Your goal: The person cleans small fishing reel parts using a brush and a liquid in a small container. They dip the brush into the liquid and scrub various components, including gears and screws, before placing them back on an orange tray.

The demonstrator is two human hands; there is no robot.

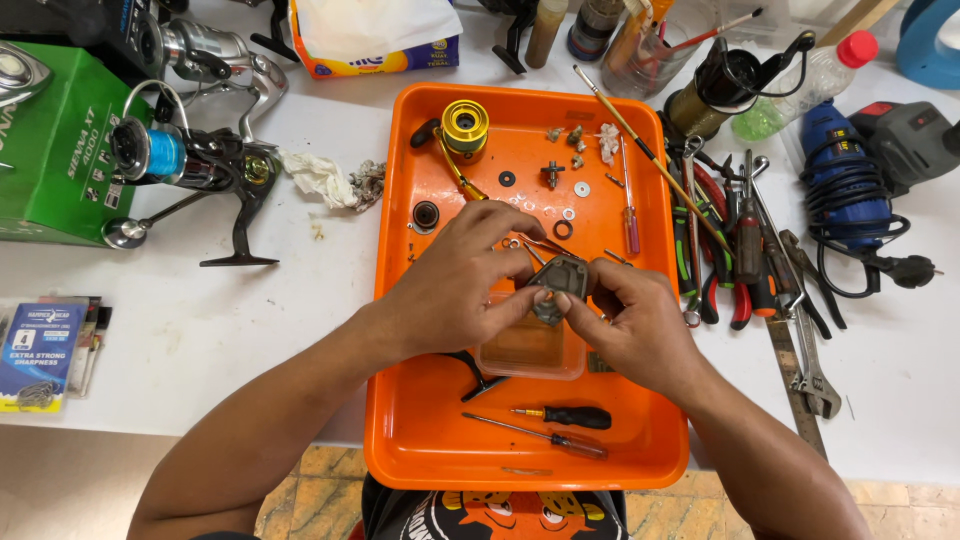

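Nearest, two screwdrivers (560,416) in the orange tray (400,420). Above its clear tub (530,350), left hand (455,280) and right hand (635,320) together, pinched on a small grey reel body (562,275). Probably light, rigid, greasy: best gripped by the edges. Beyond, washers (570,212), gold spool (465,127); table (250,310) around.

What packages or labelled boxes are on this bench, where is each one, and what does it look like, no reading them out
Green box: far left of the white table, cardboard, green with white lettering.
Hook packet: left edge, below the green box, flat blue card with a small white patch.
Tissue pack: top, behind the orange tray, orange and blue wrapper with white tissue showing.
No screens or signs show.
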